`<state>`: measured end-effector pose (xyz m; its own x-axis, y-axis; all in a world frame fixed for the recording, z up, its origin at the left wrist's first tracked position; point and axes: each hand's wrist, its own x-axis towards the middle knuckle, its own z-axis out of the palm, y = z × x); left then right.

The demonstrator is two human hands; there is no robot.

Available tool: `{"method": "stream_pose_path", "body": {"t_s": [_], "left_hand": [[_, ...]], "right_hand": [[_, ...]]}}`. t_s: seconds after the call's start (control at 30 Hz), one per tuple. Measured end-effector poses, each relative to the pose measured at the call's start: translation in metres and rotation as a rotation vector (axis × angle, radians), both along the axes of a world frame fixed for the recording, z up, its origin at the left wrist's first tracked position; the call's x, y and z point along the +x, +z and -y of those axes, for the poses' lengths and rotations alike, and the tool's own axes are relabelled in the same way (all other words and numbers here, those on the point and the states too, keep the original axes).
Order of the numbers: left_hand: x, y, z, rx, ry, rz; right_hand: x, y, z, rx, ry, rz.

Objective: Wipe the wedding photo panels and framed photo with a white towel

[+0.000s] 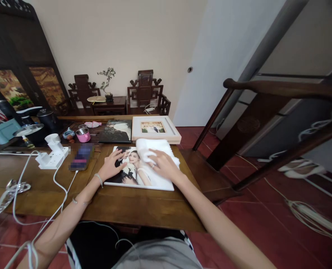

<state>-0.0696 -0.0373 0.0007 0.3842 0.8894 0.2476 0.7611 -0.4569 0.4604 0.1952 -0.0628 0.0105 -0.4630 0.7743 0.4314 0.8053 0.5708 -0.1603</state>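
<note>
A photo panel [139,175] showing a couple lies flat on the wooden table [112,209] in front of me. My left hand [113,164] rests with spread fingers on the panel's left part. On the panel's upper right lies a white cloth [166,147], and my right hand [163,164] presses on it, fingers on its lower edge. Behind the panel are a dark album or picture [112,132] and a white framed picture [168,129], side by side.
Left of the panel lie a phone [82,157], a white power strip [54,158] with cables, and a clear and silver object [10,194]. A pink cup [83,135] stands farther back. A wooden chair [247,116] is at the right.
</note>
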Motion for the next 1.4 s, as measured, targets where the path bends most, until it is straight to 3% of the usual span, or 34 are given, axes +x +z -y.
{"method": "stream_pose_path", "body": {"t_s": [0.1, 0.2, 0.27, 0.43, 0.5, 0.77, 0.93, 1.23, 1.3, 1.4], "left_hand": [[-0.004, -0.003, -0.004, 0.021, -0.022, 0.052], [-0.006, -0.006, -0.005, 0.064, -0.033, 0.120], [-0.007, -0.006, -0.004, 0.096, -0.040, 0.149], [-0.006, -0.006, -0.002, 0.119, -0.025, 0.159], [-0.006, -0.007, -0.004, 0.125, -0.020, 0.154], [-0.007, -0.014, -0.009, 0.130, 0.021, 0.105], [-0.009, -0.018, -0.011, 0.087, 0.037, 0.073], [-0.011, -0.020, -0.016, 0.107, -0.004, 0.088], [-0.012, -0.019, -0.016, 0.107, -0.021, 0.085], [-0.013, -0.021, -0.016, 0.113, -0.002, 0.092]], "right_hand": [[0.010, -0.003, -0.005, 0.002, -0.105, -0.017], [0.005, -0.004, 0.004, 0.009, -0.089, 0.031], [-0.005, -0.002, 0.015, 0.009, -0.014, 0.088], [-0.029, 0.002, 0.040, 0.048, 0.327, 0.130], [-0.035, 0.001, 0.041, 0.069, 0.377, 0.098], [-0.026, -0.007, 0.003, 0.008, 0.068, -0.039], [-0.019, -0.006, 0.004, -0.035, -0.032, 0.003], [-0.036, -0.007, 0.032, 0.020, 0.402, 0.054], [-0.037, -0.006, 0.030, 0.015, 0.423, 0.027], [-0.033, -0.004, 0.021, -0.006, 0.345, -0.030]]}}
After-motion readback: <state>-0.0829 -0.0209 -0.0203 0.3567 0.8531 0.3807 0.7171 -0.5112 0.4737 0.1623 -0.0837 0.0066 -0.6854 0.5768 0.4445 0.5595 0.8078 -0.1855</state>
